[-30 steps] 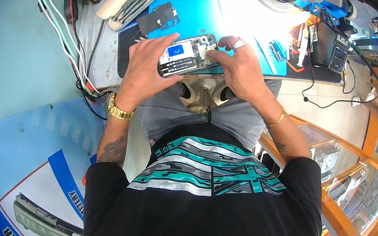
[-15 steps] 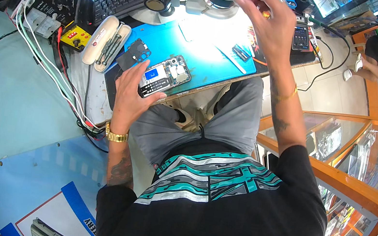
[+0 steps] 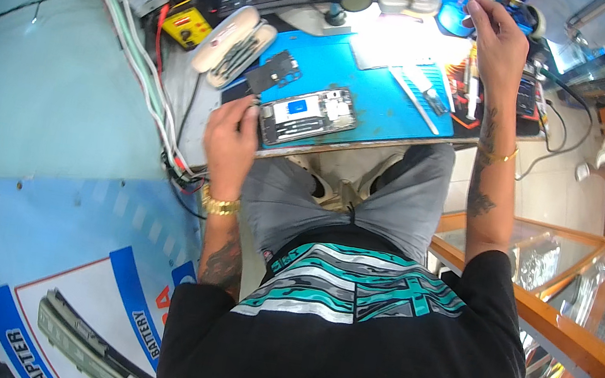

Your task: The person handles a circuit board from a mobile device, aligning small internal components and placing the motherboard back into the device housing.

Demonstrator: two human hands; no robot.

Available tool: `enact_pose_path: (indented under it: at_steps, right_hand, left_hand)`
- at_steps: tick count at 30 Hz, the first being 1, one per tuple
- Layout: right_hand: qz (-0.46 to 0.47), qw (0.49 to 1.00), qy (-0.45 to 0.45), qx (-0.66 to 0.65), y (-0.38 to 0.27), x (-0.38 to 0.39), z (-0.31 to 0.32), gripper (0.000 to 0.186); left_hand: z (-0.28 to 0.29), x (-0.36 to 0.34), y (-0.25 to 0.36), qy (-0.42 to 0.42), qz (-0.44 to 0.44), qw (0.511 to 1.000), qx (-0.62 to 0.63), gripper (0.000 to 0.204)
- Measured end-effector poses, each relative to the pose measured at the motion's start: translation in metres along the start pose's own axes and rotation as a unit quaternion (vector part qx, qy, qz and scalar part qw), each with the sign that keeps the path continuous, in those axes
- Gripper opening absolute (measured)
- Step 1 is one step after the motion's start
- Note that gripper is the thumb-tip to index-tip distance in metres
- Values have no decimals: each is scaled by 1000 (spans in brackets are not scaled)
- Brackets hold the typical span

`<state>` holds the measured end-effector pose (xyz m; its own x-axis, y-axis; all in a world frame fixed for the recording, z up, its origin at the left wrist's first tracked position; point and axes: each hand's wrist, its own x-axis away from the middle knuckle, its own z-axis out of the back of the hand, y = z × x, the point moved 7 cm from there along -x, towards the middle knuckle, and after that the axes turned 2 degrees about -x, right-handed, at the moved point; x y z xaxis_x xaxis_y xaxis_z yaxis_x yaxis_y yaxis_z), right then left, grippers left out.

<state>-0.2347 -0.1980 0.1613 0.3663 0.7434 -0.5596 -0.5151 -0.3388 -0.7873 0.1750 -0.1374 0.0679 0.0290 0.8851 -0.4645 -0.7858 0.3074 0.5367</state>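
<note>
phone [image 3: 308,115]: opened up, lying flat at the desk [image 3: 378,99] front edge, long axis along that edge
left hand [image 3: 230,139]: grip pinching the phone's left end
right hand [image 3: 497,38]: far right corner, grip closed on some small tool, can't tell what

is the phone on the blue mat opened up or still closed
Opened up. The phone lies flat on the blue mat with its back off, inner boards and a blue part showing. The left hand steadies its near end.

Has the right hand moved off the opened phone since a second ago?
Yes. The right hand has left the opened phone with its back cover removed and reached to the far right end of the blue work mat.
</note>
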Motion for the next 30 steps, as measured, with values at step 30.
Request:
enact_pose_path:
  at_steps: [30]
  right_hand:
    - [-42, 975, -24, 217, 9, 148, 53, 14]
  left_hand:
    - [22, 52, 128, -231, 36, 742, 628, 39]
